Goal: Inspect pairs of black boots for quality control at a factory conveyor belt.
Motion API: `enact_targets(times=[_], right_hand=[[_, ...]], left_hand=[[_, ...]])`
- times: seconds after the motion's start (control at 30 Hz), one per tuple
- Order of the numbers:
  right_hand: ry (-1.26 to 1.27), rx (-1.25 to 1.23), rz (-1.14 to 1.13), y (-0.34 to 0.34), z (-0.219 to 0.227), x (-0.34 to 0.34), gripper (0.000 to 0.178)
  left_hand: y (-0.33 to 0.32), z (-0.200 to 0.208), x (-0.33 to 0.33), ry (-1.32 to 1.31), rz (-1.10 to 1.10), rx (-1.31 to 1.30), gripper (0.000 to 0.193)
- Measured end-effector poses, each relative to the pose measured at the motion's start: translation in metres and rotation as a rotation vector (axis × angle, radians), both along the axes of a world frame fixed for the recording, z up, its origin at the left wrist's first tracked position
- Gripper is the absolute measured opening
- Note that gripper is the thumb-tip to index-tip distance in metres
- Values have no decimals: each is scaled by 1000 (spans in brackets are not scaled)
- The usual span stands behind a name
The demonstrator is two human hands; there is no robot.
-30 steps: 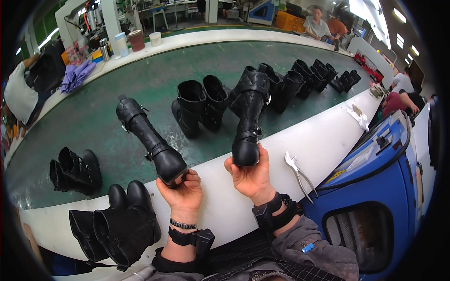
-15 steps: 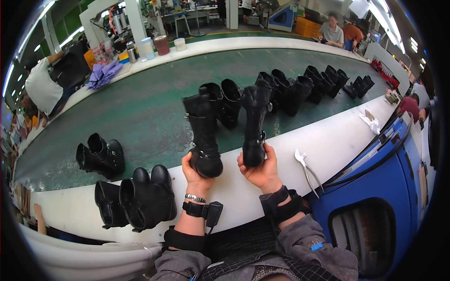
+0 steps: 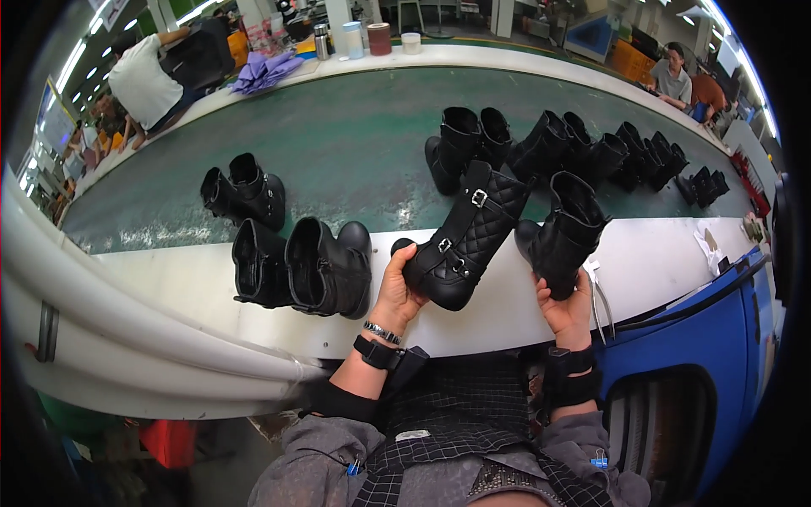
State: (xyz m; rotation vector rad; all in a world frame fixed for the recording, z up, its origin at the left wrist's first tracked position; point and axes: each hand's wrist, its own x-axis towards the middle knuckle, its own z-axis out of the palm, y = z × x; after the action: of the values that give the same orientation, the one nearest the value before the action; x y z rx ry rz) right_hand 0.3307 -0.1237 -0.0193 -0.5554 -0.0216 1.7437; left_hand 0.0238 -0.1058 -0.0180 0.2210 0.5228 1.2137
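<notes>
A black boot [image 3: 480,228] with a diamond-quilted shaft, smooth straps, silver buckles and a rounded, shiny toe tilts above the white ledge [image 3: 473,328]. The other boot [image 3: 564,232], also black, stands just beside it, its wide oval mouth turned up; its leather looks plainer from this side. The green table [image 3: 363,169] beyond is scuffed and glossy, and a row of black boots [image 3: 460,144] stands on it.

The left hand [image 3: 400,291] is closed around the foot of the quilted boot, thumb on the near side. The right hand [image 3: 564,311] is partly curled, gripping the other boot low down from underneath.

Most of the left fingers are hidden behind the quilted boot, and neither sole can be seen. The mouth of the right-hand boot is too dark inside to make out. Metal pliers [image 3: 594,267] beside the right hand are partly covered.
</notes>
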Motion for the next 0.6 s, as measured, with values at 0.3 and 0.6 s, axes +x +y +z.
enact_targets(times=[0.3, 0.6], right_hand=[[-84, 30, -336, -3, -14, 10, 31], [-25, 85, -141, -23, -6, -2, 47]], left_hand=[[-19, 4, -19, -112, 58, 72, 41], [-32, 3, -17, -120, 61, 46, 43]])
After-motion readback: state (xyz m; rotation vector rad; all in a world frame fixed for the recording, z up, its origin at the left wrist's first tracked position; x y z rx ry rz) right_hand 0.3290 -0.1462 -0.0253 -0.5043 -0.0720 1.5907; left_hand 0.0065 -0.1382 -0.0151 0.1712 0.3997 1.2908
